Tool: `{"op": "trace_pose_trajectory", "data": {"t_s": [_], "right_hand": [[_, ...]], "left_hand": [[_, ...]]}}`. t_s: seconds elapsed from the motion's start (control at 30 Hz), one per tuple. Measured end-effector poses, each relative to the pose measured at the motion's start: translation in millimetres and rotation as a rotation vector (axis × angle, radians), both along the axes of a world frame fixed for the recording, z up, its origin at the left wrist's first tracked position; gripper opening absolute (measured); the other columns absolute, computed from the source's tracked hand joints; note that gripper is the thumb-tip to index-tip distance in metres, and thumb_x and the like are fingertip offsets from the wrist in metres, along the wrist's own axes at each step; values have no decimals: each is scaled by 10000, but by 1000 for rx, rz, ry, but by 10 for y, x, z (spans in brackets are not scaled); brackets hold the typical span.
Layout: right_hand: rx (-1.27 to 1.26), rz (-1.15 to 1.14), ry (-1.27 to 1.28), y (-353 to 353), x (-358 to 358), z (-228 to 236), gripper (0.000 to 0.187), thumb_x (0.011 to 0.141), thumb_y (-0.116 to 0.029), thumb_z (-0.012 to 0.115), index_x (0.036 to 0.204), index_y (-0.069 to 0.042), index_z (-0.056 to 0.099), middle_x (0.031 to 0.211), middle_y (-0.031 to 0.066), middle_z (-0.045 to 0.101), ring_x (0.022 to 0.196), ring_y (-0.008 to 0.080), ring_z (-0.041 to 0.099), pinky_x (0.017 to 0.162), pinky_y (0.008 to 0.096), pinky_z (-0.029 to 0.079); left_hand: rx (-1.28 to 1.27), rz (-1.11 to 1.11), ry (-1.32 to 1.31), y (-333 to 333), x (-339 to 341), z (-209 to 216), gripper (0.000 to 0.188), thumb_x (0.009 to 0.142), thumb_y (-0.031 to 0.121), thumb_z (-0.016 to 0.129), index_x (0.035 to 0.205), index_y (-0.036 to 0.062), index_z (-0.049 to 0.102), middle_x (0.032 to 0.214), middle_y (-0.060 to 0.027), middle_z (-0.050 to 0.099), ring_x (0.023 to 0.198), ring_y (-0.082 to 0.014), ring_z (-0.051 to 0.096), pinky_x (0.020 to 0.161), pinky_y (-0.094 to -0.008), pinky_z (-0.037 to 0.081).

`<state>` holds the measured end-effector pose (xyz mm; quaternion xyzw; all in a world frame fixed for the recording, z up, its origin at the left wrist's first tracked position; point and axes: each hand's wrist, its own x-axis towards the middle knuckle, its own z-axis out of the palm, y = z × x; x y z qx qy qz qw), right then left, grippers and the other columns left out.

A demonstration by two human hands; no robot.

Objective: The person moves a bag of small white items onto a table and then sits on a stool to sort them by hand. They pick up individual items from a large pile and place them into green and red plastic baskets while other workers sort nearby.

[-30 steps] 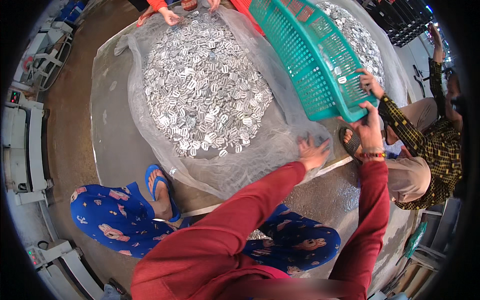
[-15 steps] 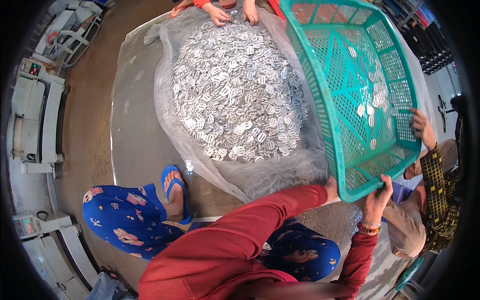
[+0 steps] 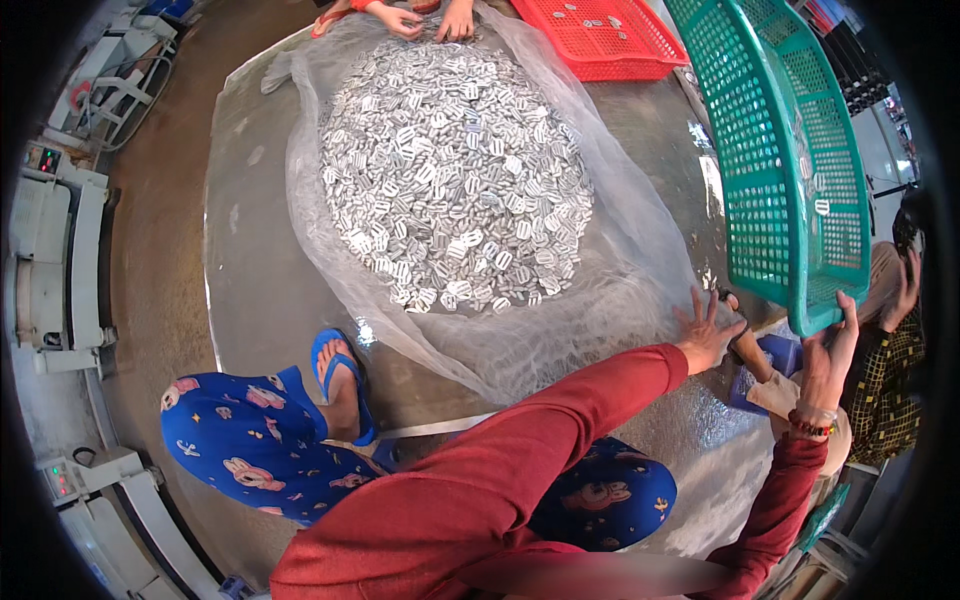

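Observation:
My right hand (image 3: 828,355) grips the near end of a green plastic basket (image 3: 755,150), which stands tilted at the right with its open side turned away from the pile. A few small buckles (image 3: 821,207) show inside it; the basket's wall hides the rest. Fingers spread, my left hand (image 3: 708,330) is apart from the basket, beside the edge of a sheer mesh cloth (image 3: 640,240). On that cloth lies a broad heap of silvery slider buckles (image 3: 455,190).
Another person's hands (image 3: 428,22) reach into the heap's far edge. A red basket (image 3: 630,68) with several buckles stands at the back. At the right, a co-worker's raised hand (image 3: 902,290) is near the green basket. White machines (image 3: 65,260) line the left side.
The green basket has moved right and tipped onto its side, uncovering the red basket. My left hand has let go of it and spread open. The co-worker's hand has come off its rim.

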<state>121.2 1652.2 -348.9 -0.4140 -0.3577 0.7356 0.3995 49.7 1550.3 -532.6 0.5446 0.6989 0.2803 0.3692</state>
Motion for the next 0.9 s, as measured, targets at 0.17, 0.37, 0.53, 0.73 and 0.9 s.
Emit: {"op": "trace_pose_trajectory", "data": {"t_s": [0.17, 0.37, 0.53, 0.73, 0.9], "right_hand": [[-29, 30, 113, -97, 47, -194, 340, 795, -110, 616, 1104, -22, 504, 1107, 94, 580, 1003, 251, 570, 876, 415, 471], [-108, 50, 98, -381, 214, -509, 377, 784, -149, 572, 1120, 1, 491, 1093, 119, 585, 940, 272, 593, 814, 418, 504], [-76, -18, 70, -387, 340, -488, 320, 784, -98, 598, 1085, -22, 518, 1056, 85, 596, 959, 240, 577, 871, 392, 471], [-9, -1, 7, -375, 335, -191, 349, 775, -115, 616, 1087, -15, 495, 1054, 79, 570, 963, 228, 562, 887, 372, 448], [-14, -33, 32, -374, 277, -31, 345, 787, -118, 613, 1091, -5, 493, 1045, 92, 580, 976, 227, 563, 828, 352, 496]], "left_hand": [[261, 178, 101, -288, 280, -113, 763, 738, -40, 532, 1356, 378, 373, 1488, -184, -102, 1304, -545, -113, 933, -765, 59], [289, 314, 63, -716, 335, -158, 742, 767, -52, 491, 1359, 380, 375, 1466, -234, -98, 1281, -572, -143, 923, -760, 32], [273, 275, 67, -787, 318, 87, 729, 779, -21, 493, 1387, 347, 332, 1452, -268, -17, 1278, -584, -124, 939, -745, 72], [-98, -20, -276, -343, 390, -62, 733, 806, 71, 499, 1440, 284, 200, 1480, -231, -22, 1295, -573, -50, 1003, -674, 159], [-151, -236, -238, -158, 317, -478, 822, 787, 64, 499, 1460, 154, 36, 1514, -93, 76, 1341, -478, -86, 1027, -661, 129]]}}
